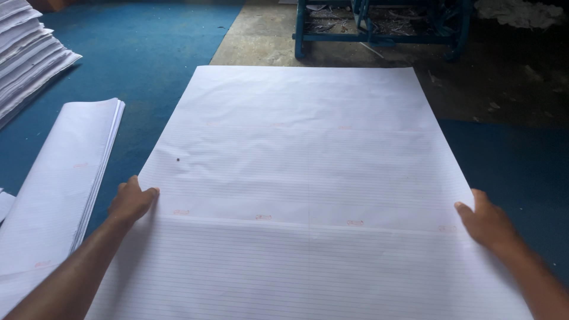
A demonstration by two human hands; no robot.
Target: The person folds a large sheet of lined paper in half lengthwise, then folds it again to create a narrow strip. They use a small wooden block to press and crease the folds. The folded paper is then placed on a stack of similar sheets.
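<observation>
paper stack (26, 56): cut off upper left | blue frame (379, 29): top cropped | small red marks (264, 217): perhaps print, unreadable | sheet (296, 166): near edge cropped

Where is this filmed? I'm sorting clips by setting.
Likely a paper or print-finishing workshop: a large ruled sheet on blue floor covering, stacks of sheets at the left, a blue metal frame over paper scraps.

Large paper sheet (302, 154): white, ruled with fine pale grey horizontal lines, small faint pink marks set in rows across it and one tiny dark speck near its left edge. Folded paper stack (56, 184) at the mat's left edge: white, same faint ruling, pink marks. Piled sheets (26, 56) at the far left corner: white. Mat (142, 53): deep blue. Bare floor (504, 77): dull grey-brown. Metal frame (379, 26): teal blue.
</observation>
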